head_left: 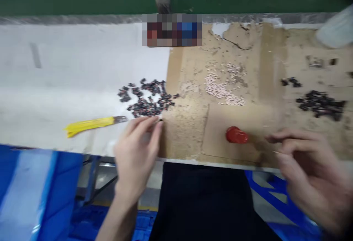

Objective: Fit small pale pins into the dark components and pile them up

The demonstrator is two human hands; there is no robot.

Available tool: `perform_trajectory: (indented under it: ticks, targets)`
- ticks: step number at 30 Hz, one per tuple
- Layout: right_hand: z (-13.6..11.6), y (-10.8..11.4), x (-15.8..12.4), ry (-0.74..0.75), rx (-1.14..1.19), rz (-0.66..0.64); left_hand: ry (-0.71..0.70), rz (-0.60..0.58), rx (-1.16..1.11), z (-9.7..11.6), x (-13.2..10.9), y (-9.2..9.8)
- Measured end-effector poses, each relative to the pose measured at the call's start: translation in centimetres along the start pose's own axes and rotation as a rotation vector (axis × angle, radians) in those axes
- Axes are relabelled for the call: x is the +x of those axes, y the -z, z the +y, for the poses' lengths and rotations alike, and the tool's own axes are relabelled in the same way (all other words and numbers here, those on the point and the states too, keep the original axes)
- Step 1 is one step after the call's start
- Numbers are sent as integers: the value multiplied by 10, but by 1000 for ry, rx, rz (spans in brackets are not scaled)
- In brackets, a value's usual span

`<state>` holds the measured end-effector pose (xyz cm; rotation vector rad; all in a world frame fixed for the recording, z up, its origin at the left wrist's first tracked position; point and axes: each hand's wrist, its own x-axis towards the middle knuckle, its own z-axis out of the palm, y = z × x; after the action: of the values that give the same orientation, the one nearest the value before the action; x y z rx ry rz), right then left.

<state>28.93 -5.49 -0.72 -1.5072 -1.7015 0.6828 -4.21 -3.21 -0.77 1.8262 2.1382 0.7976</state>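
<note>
My left hand [139,143] is closed in a pinch at the near edge of a pile of small black parts [149,103]. A small black part [160,119] shows at its fingertips. Further right, my right hand [306,160] is blurred, with thumb and fingers drawn together. Something thin and pale may lie between them, too small to make out. Left of that hand, a small red cup-shaped piece [236,135] rests on a flat cardboard piece [217,130]. Many tiny pale pink pieces [222,88] are scattered behind the cardboard.
A bundle of yellow strips [91,125] with a dark end lies on the white surface at left. Another pile of black parts [321,104] sits at right. A whitish container [336,28] stands at the back right. Blue bins [27,193] are below the table's front edge.
</note>
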Motion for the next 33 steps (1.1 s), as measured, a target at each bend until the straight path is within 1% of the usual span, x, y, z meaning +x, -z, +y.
perform_trajectory:
  ticks: [3,6,10,14,17,22,24,26,28,29,31,33]
  targets:
    - [-16,-5,4,108,-224,-82,-13,0,27,-8,2,-3]
    - [-21,-13,7,156,-311,-89,-32,-21,-11,-5,3,-2]
    - [-20,-19,11,183,-335,-112,-54,-63,7,-3,4,0]
    - [-19,-21,14,194,-340,-149,-86,-112,61,-6,5,-2]
    - [-19,-21,15,199,-354,-153,-96,-142,74,-6,4,-2]
    - [-17,-24,15,219,-387,-161,-47,-100,23,-3,0,7]
    - [-16,-24,15,227,-402,-170,-18,-104,-41,-1,0,13]
    - [-17,-23,15,219,-393,-164,26,-142,-151,3,-1,16]
    - [-21,-21,15,171,-315,-140,80,-185,-306,9,-1,17]
    - [-24,-20,14,122,-235,-120,106,-197,-400,14,-1,17]
    - [-32,-16,13,-32,2,-84,170,-226,-619,29,-2,12]
    - [-40,-13,12,-208,252,-47,281,-309,-873,48,-6,4]
